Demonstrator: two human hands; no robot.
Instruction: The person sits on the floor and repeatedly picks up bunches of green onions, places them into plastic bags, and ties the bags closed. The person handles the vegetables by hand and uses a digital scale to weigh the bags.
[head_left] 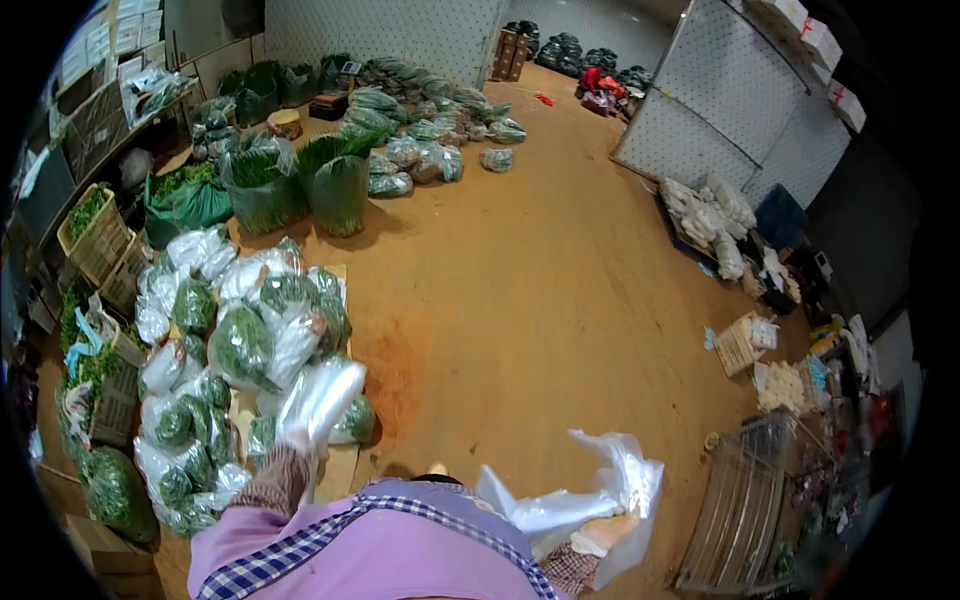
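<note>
My left arm reaches toward a pile of clear plastic bags filled with green vegetables [240, 345]. Shiny clear plastic [330, 395] covers or lies over my left hand [306, 436], so its fingers are hidden. Down on the right, my right hand [603, 535] grips a loose clear plastic bag [635, 485], which wraps partly around it and spreads toward my body. Nothing green shows in that bag. The filled bags lie on flat cardboard [340, 465] to my left.
Beyond the pile stand large clear sacks of long green stalks [335, 185] and a green sack [185, 205]. Yellowish crates [97, 245] line the left. More bagged greens [420, 155] lie farther off. On the right are a metal rack [740, 500], a crate [738, 345] and white bundles [710, 215].
</note>
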